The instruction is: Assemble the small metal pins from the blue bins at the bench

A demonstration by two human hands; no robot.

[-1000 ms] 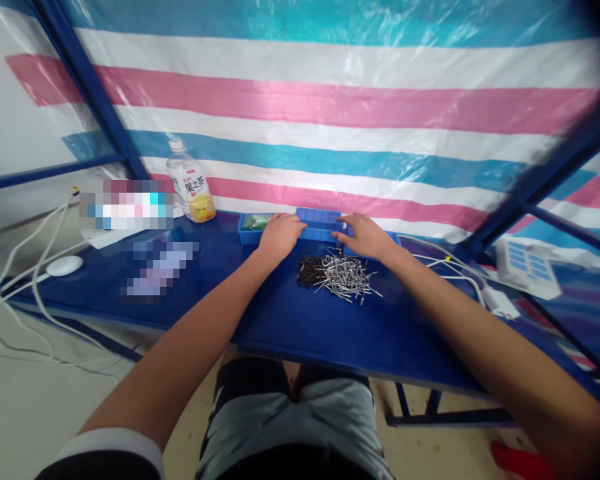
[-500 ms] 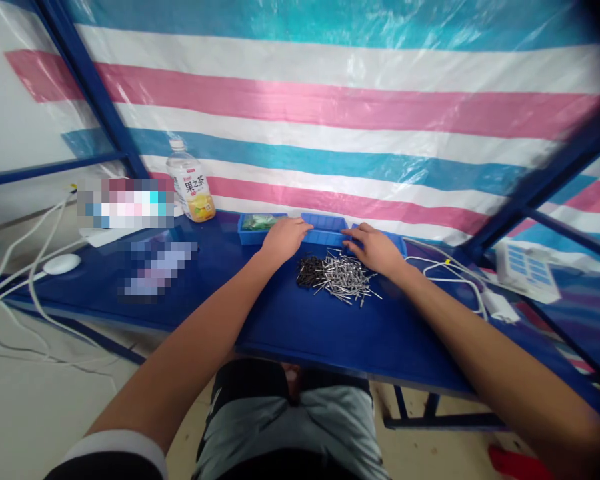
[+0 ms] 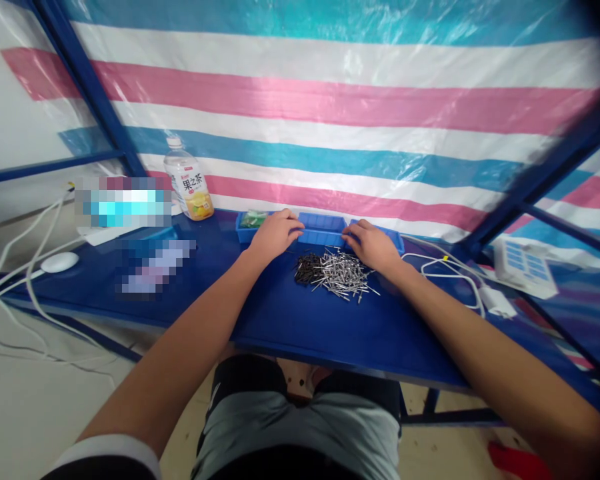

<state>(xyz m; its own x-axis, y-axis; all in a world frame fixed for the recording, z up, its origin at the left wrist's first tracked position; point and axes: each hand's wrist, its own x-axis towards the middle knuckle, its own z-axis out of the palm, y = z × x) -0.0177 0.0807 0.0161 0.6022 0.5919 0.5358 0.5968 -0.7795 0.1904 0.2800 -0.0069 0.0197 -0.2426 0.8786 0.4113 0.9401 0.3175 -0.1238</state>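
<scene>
Three small blue plastic bins stand in a row along the back of the blue table. My left hand [image 3: 278, 235] has its fingers bent over the left end of the middle bin [image 3: 322, 222]. At that bin's right end, my right hand [image 3: 371, 243] grips with thumb and fingers drawn together. In the left bin [image 3: 246, 235] lies a green-and-clear plastic packet [image 3: 253, 219]. The right bin [image 3: 393, 239] is partly covered by my right hand. In front of the bins lie a heap of silver pop rivets [image 3: 344, 273] and a smaller pile of black, screw-like pieces [image 3: 307, 268].
A labelled drink bottle [image 3: 189, 183] stands at the back left, near blurred-out items. White cables and a round white device [image 3: 60, 262] lie at the left. To the right are a white plug adapter [image 3: 498, 302] and a power strip [image 3: 525, 267]. Striped sheeting [image 3: 330, 120] hangs behind.
My left hand has shifted slightly left and down at the middle bin. My right hand's fingers have drawn closer together at its right end. The heaps look unchanged.
</scene>
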